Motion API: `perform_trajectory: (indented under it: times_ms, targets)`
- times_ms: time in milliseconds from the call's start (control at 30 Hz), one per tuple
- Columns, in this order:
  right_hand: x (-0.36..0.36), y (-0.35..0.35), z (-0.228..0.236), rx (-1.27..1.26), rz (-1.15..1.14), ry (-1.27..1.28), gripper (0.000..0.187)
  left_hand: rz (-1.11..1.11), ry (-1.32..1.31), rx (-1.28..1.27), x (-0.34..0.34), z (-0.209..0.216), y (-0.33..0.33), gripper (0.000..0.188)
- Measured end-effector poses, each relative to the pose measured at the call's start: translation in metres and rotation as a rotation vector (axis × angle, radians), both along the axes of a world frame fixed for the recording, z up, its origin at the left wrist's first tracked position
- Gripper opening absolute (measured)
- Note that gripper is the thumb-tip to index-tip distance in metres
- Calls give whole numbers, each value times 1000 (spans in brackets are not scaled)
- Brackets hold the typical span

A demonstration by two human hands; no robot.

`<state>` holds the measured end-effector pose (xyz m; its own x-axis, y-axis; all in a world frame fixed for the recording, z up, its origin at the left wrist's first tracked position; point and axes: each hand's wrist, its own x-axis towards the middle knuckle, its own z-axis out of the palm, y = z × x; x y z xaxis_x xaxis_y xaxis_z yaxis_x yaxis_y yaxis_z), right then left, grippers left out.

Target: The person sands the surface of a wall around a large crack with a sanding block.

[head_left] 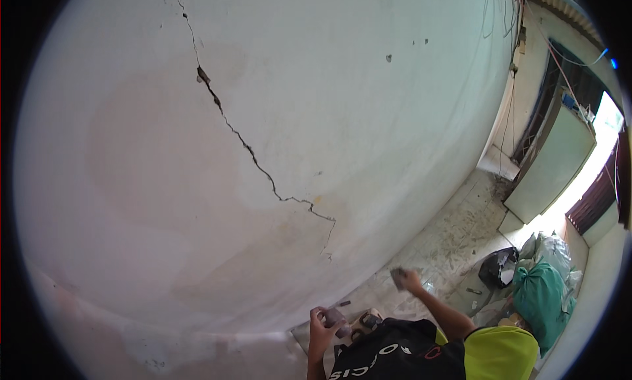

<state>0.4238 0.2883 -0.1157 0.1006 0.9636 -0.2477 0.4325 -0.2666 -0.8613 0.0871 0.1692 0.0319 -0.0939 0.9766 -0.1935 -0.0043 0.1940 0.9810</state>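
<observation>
A pale plastered wall (263,150) fills most of the view, with a long dark crack (253,159) running down it from the top left to the lower middle. My left hand (320,321) is low in the picture, closed around a small dark tool (337,319) held close to the wall's base. My right hand (409,280) is raised a little further right, gripping a small flat grey piece (397,277) like a scraper blade. Both hands are below the crack's lower end and apart from it.
A dirty tiled floor (454,235) runs to the right along the wall. A green sack (541,298), pale bags and a black bag (497,267) lie at the right. A doorway with a pale door (550,166) stands beyond. Loose wires hang at the top right.
</observation>
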Motion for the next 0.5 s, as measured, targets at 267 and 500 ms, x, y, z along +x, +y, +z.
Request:
perform_trajectory:
  times_ms: [267,500]
  targets:
    - [-40,178,288,873,-330,-114,24,42,132,107,-6,41,-5,54]
    - [-163,176,346,1260,-221,-204,58,227,186,133,-15,17,-41,32]
